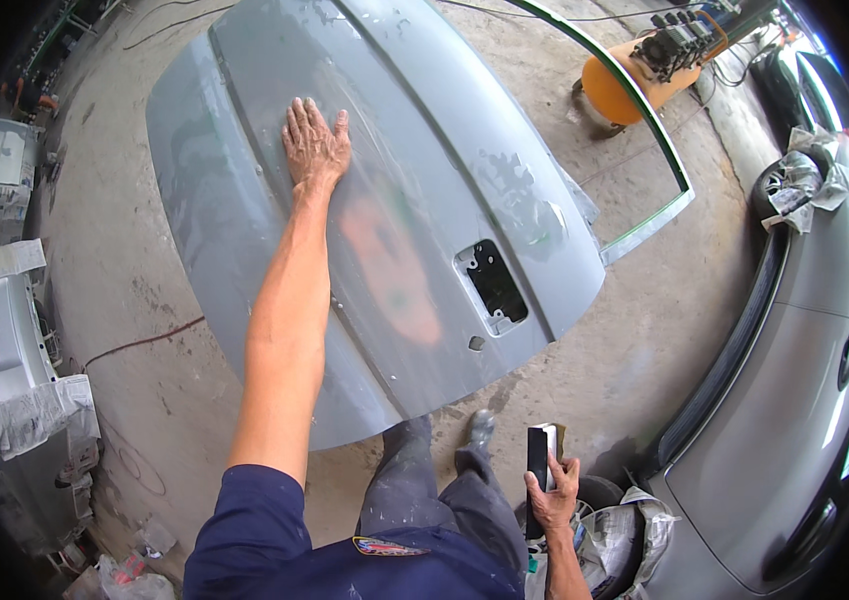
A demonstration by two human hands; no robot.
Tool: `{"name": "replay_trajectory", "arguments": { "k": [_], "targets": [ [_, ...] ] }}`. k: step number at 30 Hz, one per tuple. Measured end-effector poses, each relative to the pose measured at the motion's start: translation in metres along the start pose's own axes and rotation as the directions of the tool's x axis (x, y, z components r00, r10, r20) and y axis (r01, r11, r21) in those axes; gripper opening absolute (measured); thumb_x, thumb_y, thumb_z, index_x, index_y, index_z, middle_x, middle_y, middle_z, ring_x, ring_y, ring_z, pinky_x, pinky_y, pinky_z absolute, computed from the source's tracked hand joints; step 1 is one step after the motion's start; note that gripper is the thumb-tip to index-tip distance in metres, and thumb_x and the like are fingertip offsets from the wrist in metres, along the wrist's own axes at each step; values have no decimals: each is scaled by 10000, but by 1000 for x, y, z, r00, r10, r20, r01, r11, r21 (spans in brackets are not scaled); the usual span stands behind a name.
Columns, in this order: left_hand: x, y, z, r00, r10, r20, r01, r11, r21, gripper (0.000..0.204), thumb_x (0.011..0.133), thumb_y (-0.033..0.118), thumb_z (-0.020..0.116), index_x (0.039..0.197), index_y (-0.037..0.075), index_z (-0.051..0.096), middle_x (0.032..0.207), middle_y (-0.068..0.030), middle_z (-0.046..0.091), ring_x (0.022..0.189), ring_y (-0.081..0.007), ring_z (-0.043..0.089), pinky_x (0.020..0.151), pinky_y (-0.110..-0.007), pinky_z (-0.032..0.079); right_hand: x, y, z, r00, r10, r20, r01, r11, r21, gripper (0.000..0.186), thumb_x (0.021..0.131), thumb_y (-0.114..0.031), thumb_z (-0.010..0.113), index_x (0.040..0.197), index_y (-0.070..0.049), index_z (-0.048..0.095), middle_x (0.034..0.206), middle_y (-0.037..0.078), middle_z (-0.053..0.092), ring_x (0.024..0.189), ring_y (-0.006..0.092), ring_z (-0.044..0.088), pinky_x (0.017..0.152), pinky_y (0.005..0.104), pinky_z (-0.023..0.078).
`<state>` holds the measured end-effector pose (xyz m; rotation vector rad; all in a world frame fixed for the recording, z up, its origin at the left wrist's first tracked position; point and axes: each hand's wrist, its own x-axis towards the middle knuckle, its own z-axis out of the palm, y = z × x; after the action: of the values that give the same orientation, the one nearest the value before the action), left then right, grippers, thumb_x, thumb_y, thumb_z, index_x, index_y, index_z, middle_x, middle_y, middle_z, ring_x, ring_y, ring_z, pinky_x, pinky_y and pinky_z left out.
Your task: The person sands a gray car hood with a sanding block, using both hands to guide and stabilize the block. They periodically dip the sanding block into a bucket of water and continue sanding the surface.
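A grey car door [344, 260] lies in front of me with its outer side up. It has sanded patches, a reddish bare spot [391, 270] and a cut-out for the handle [492, 285]. My left hand [315, 143] rests flat on the door's upper middle, fingers stretched and nothing in them. Down by my right side, off the panel, my right hand [554, 492] grips a long black and white sanding block [541, 450]. The palm side of that grip is partly hidden.
The door's window frame [659, 150] sticks out to the far right. Beyond it stands an orange air compressor [619, 85]. A silver car [794, 400] fills the right side, and paper-masked body parts [14, 340] line the left. A hose [144, 340] crosses the concrete floor.
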<state>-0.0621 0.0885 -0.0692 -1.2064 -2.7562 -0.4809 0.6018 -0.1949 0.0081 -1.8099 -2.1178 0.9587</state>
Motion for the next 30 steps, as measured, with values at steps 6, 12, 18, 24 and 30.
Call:
{"name": "replay_trajectory", "arguments": {
  "k": [6, 12, 18, 24, 30],
  "targets": [
    [-76, 24, -11, 1000, 5, -14, -5, 1000, -1, 842, 1176, 581, 315, 1726, -56, 267, 1823, -265, 212, 1691, -388, 228, 1379, -520, 183, 50, 1, -27, 997, -81, -7, 82, 995, 62, 645, 804, -157, 922, 1416, -54, 745, 1070, 131, 529, 979, 293, 572, 877, 401, 506],
    [-236, 74, -33, 999, -16, 28, 17, 999, -42, 816, 1174, 519, 373, 1737, -54, 227, 1830, -263, 185, 1701, -398, 186, 1374, -552, 179, 129, 12, -74, 965, -258, 36, 251, 957, 142, 631, 817, -182, 925, 1405, -42, 744, 1084, 148, 552, 1021, 317, 587, 918, 422, 519],
    [-379, 128, -55, 994, -87, 61, 91, 994, -66, 805, 1171, 481, 391, 1726, -80, 231, 1824, -281, 185, 1701, -422, 164, 1379, -550, 147, 214, -27, -89, 918, -396, 27, 382, 900, 210, 618, 851, -217, 913, 1417, -40, 740, 1113, 158, 565, 1053, 333, 608, 938, 431, 523],
    [-444, 163, -80, 934, -206, 292, 234, 970, -65, 786, 1190, 501, 386, 1729, -57, 264, 1811, -277, 241, 1690, -404, 222, 1370, -521, 197, 247, -132, -30, 809, -580, 100, 517, 782, 348, 619, 943, -353, 858, 1497, -116, 715, 1207, 180, 608, 1118, 337, 648, 935, 444, 557],
    [-429, 146, -120, 756, -398, 520, 555, -30, -831, 750, 1199, 517, 405, 1685, -54, 391, 1701, -232, 481, 1578, -328, 462, 1302, -410, 357, 202, -202, 37, 803, -555, 217, 545, 831, 110, 547, 982, -425, 790, 1490, -259, 672, 1282, 191, 565, 1205, 407, 607, 834, 568, 604]
  ]
}}
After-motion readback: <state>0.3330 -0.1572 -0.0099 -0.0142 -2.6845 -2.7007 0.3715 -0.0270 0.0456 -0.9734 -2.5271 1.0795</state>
